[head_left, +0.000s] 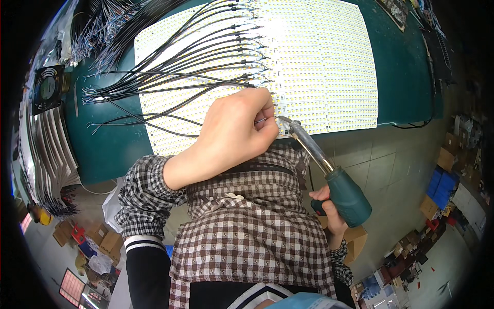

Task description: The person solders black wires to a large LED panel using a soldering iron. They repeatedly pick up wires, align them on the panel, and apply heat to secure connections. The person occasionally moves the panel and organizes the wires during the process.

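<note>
My left hand [234, 123] is closed in a pinch at the near edge of a white LED panel [339, 67], on the end of a black cable [175, 132]. Its fingertips hide most of the wire ends. Wrapped round the dark green grip of a soldering gun [347, 198] is my right hand [332, 211], mostly behind the tool. The gun's metal barrel slants up and left, and its tip is close beside my left fingertips, over the panel. Several other black cables [200, 51] lie across the panel's left part, their ends along a row at its middle.
The panel lies on a green table [103, 154]. A bundle of loose wires [105, 28] is at the far left, with a black fan [49, 88] and a stack of white strips [49, 149] nearer. At the far right edge lies a cord [431, 67]. Boxes [445, 154] stand on the floor.
</note>
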{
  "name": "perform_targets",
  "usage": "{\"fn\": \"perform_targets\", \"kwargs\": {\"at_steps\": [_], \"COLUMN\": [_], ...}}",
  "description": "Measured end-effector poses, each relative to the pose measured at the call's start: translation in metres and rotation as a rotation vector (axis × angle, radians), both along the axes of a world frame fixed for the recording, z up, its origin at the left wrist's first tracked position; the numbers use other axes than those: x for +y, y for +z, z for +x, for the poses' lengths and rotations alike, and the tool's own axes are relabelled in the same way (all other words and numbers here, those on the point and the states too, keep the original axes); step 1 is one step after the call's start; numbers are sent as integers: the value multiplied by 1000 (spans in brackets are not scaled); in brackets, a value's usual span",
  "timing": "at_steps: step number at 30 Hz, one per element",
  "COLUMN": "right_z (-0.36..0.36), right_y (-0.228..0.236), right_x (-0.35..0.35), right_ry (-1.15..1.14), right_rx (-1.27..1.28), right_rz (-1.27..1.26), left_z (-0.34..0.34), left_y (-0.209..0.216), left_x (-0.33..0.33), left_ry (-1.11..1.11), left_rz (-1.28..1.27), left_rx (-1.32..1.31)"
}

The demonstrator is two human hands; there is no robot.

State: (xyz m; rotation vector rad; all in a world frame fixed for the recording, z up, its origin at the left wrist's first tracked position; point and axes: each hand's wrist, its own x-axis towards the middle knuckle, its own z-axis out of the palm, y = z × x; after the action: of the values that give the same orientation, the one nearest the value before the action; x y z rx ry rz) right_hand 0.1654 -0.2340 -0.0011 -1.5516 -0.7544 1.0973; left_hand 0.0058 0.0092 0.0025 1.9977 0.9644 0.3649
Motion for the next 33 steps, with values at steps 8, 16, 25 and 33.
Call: {"fn": "perform_targets", "kwargs": {"at_steps": [8, 16, 25, 33], "right_z": [-4, 0, 6, 7], "right_y": [5, 9, 8, 4], "right_x": [10, 12, 17, 14], "right_ry": [-63, -61, -146, -168], "right_rx": [44, -18, -28, -41], "right_rz": [66, 66, 132, 180], "left_z": [0, -4, -30, -18], "left_y": [0, 7, -2, 3], "left_x": [-1, -8, -33, -37], "left_ry": [-4, -11, -179, -268], "left_rz": [-1, 42, 801, 678], "left_rx": [7, 20, 7, 92]}}
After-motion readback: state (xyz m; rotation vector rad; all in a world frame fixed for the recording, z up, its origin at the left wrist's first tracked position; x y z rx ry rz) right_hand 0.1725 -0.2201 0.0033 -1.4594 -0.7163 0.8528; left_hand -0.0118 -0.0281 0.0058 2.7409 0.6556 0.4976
